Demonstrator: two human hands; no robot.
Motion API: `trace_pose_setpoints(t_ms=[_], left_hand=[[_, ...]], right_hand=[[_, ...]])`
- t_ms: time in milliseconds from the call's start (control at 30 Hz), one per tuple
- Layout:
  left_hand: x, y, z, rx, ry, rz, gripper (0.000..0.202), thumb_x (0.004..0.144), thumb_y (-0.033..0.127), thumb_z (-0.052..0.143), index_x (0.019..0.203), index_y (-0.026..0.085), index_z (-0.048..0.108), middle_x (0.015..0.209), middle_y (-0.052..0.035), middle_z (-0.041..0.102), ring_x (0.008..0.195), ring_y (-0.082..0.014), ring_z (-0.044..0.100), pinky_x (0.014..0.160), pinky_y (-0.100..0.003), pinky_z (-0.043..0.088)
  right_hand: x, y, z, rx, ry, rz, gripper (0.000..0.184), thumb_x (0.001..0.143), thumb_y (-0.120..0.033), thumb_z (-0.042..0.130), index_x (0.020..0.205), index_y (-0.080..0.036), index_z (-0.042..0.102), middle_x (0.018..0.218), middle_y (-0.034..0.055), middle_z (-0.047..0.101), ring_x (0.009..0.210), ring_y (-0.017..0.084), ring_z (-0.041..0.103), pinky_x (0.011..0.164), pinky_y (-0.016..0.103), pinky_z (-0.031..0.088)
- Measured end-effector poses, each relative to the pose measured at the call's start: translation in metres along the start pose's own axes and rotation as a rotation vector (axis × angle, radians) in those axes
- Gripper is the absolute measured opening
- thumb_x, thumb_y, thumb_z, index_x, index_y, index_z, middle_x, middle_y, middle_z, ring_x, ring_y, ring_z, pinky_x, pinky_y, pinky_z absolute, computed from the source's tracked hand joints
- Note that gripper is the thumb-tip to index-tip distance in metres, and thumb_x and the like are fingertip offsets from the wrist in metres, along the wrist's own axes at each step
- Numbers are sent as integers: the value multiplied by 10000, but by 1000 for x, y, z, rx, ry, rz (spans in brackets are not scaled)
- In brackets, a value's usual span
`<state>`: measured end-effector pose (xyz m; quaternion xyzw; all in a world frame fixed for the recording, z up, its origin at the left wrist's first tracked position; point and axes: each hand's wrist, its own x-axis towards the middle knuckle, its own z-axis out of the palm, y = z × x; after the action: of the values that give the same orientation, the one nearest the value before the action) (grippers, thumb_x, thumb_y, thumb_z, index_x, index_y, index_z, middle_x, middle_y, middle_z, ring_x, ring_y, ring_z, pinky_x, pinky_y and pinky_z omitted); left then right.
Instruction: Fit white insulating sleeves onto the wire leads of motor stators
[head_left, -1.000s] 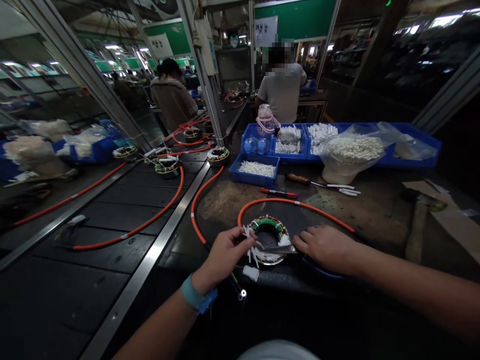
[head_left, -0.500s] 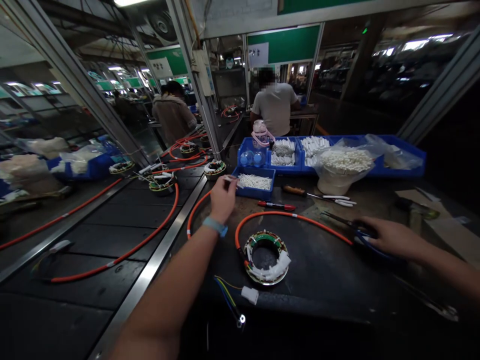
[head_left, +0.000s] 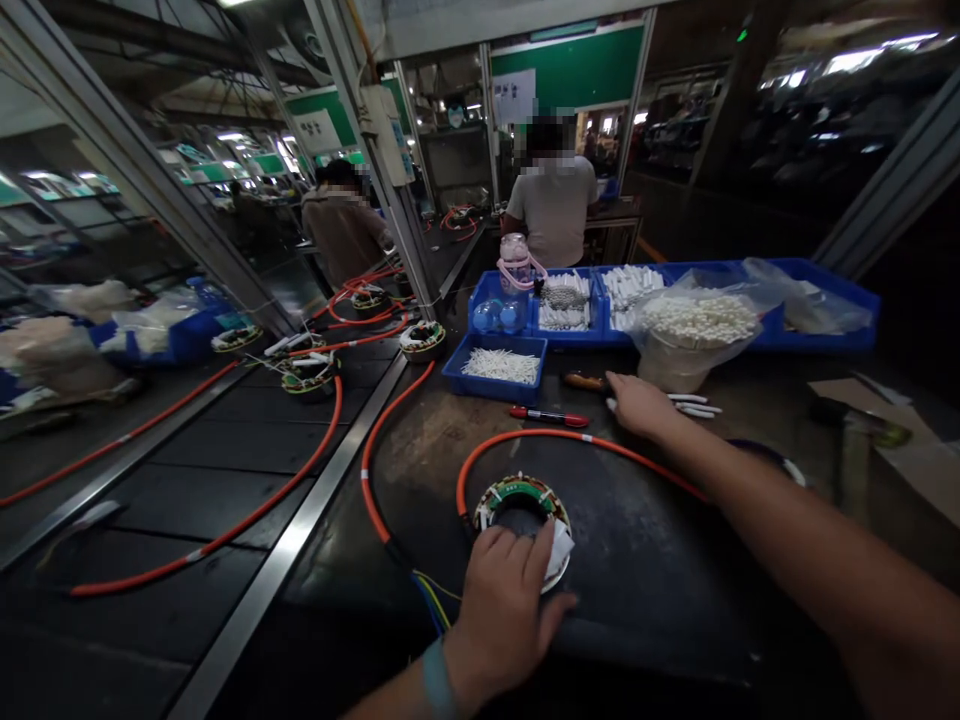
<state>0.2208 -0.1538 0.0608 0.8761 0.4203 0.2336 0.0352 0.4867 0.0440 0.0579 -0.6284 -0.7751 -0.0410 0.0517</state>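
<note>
In the head view, my left hand (head_left: pixel 504 605) lies over the near left part of a ring-shaped motor stator (head_left: pixel 516 488), its fingers bent onto the ring and its thumb outside. White sleeving (head_left: pixel 559 550) shows on the ring beside my index finger. An orange cable (head_left: pixel 525 436) curves away from the stator. Farther back, my right hand (head_left: pixel 643 405) closes at the end of a screwdriver's wooden handle (head_left: pixel 585 381); the hand hides the shaft's near part. Scissors (head_left: pixel 776 462) lie partly behind my right forearm.
A red marker (head_left: pixel 549 416) lies before a small blue bin (head_left: pixel 491 390) of thin white tubes. Behind are larger blue bins (head_left: pixel 825 335) and a bag of white pieces (head_left: pixel 694 320). More cabled stators (head_left: pixel 422 342) stand left. Two people (head_left: pixel 555 205) are beyond.
My left hand has come from the small blue bin back to the stator. My right hand has let go of the scissors and moved left to the screwdriver.
</note>
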Motion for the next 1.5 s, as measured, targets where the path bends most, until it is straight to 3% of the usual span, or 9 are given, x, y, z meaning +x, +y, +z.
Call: trace_pose_setpoints(t_ms=[133,267,367,433,567,700,867,1100,1500], left_hand=[[3,-23,7,-86,120,172,425,809,421,543,1131,143,528,678,-55,625,613,-186,553,646,-357,419],[9,-43,-5,-181,38,299,392,810,462,522,1056,162,574,647,-37,605,584,-160,523,676,-346,402],[10,-41,-11,-182,-29,209,334,814,427,508,985,157,606,672,-54,600,625,-172,511,721,-369,390],[10,-36,-14,-186,-57,154,270,821,384,493,900,162,624,661,-54,590,630,-172,494,727,-371,380],[9,-26,-17,-198,-104,105,197,825,322,492,846,176,624,671,-35,585,660,-164,490,792,-379,366],[5,-13,-17,-140,-113,-36,169,802,302,527,895,182,601,785,-39,607,767,-193,503,888,-428,322],[4,-6,-12,-134,-63,-114,160,818,296,497,776,177,595,688,-37,574,696,-191,481,761,-390,348],[3,-13,-1,-109,55,-28,164,816,285,481,753,169,579,632,-29,548,637,-177,453,702,-371,320],[2,-18,3,-76,96,43,160,807,311,514,817,165,579,637,-27,547,630,-177,449,694,-367,327]], right_hand=[[20,-10,11,78,37,11,372,755,-56,424,1109,-40,538,1031,191,549,870,244,582,757,331,441],[-2,-15,-13,185,114,-48,352,774,-98,418,1115,-97,505,1139,159,461,993,228,531,838,310,423],[-49,-28,-34,383,193,-81,359,849,-230,365,1196,-140,361,1140,140,450,1040,221,497,835,311,434],[-86,-42,-38,831,231,-139,314,867,-251,280,1173,-186,310,1034,111,500,906,207,547,760,327,459],[-136,-67,-20,1480,96,-94,158,806,-328,481,905,-216,428,759,31,515,670,180,524,616,313,441],[-136,-85,-18,1779,117,110,233,708,-345,669,822,-216,512,598,-34,442,516,110,384,474,232,292],[-109,-114,-56,2135,263,-57,205,738,-395,628,730,-222,517,496,-70,291,434,88,227,432,240,181],[-84,-147,-45,2189,171,-185,256,724,-437,639,731,-218,507,482,-84,286,404,76,201,408,226,163],[-103,-145,-27,1842,260,-105,179,790,-352,604,863,-219,509,683,-30,460,585,120,424,554,260,364]])
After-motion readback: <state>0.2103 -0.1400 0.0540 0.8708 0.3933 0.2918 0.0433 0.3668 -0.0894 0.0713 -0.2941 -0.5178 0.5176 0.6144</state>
